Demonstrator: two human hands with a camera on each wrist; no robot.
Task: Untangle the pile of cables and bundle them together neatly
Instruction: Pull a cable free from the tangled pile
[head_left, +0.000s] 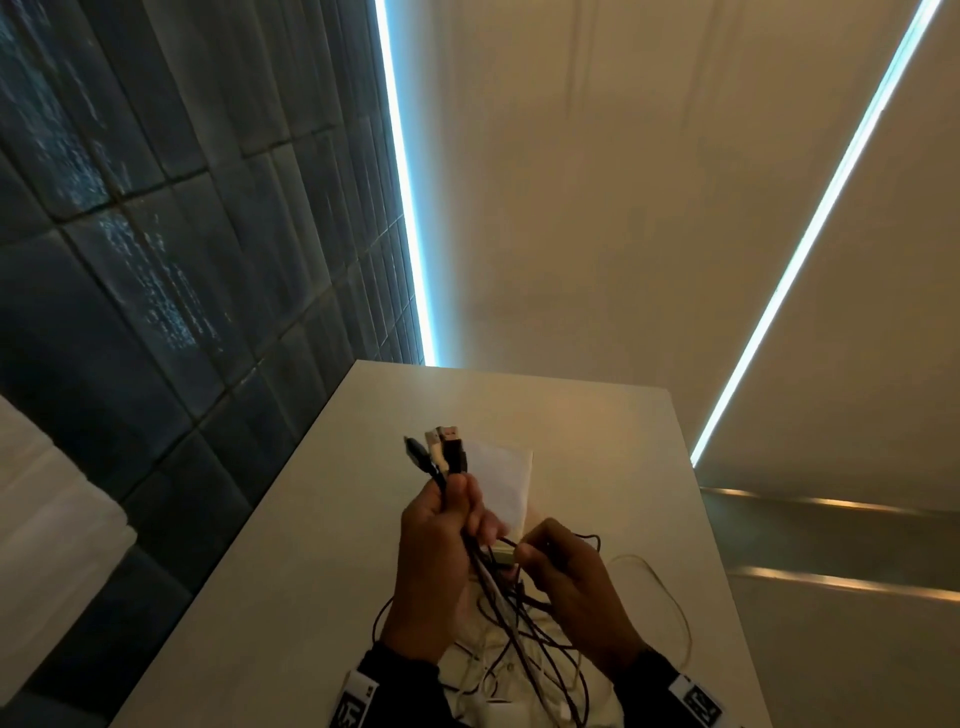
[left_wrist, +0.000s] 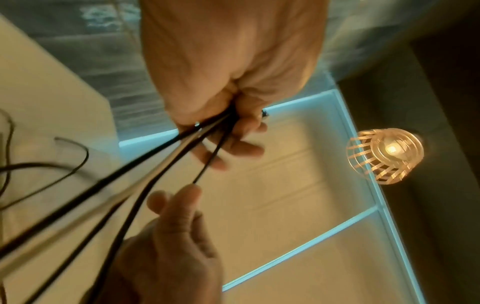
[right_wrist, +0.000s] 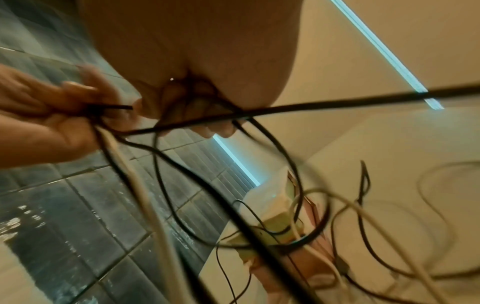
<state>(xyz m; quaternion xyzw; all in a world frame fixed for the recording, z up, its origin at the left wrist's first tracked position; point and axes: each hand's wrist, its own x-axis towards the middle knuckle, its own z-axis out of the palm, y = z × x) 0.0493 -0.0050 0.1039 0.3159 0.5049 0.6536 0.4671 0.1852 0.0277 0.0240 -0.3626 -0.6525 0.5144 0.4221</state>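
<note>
Several plug ends, black and white, stick up from the left hand, fingers curled tight round the gathered cables. Right of it, right hand pinches a pale connector and a dark strand. Loose loops hang to the white table at the near edge, tangle partly hidden behind both hands. White paper lies beyond, half covered. Wrist views blurred. Black-and-white wrist markers cut off; print unreadable.
</note>
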